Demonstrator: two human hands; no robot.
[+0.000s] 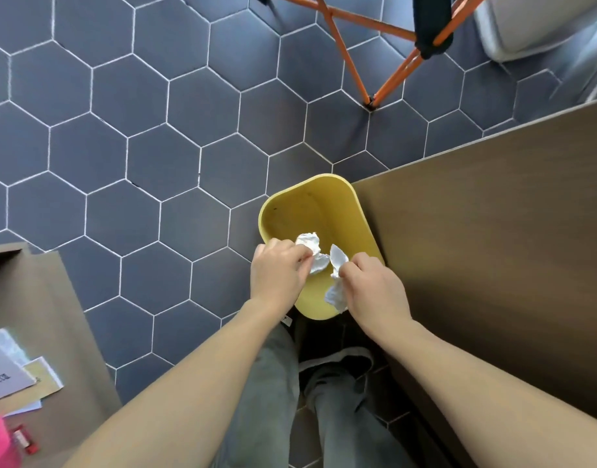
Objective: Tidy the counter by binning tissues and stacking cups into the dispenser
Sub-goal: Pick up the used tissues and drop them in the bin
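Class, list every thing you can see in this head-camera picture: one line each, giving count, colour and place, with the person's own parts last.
bin: one, yellow, on the floor beside the counter
tissues: two crumpled wads, white, held over the bin
counter: one, dark brown, right
floor tiles: many, blue-grey hexagons
orange frame: one, top, on the floor
low cabinet: one, brown, left
papers: several, pale, lower left
pink object: one, bottom left corner
left hand: grip on one tissue
right hand: grip on the other tissue
legs: two, grey trousers
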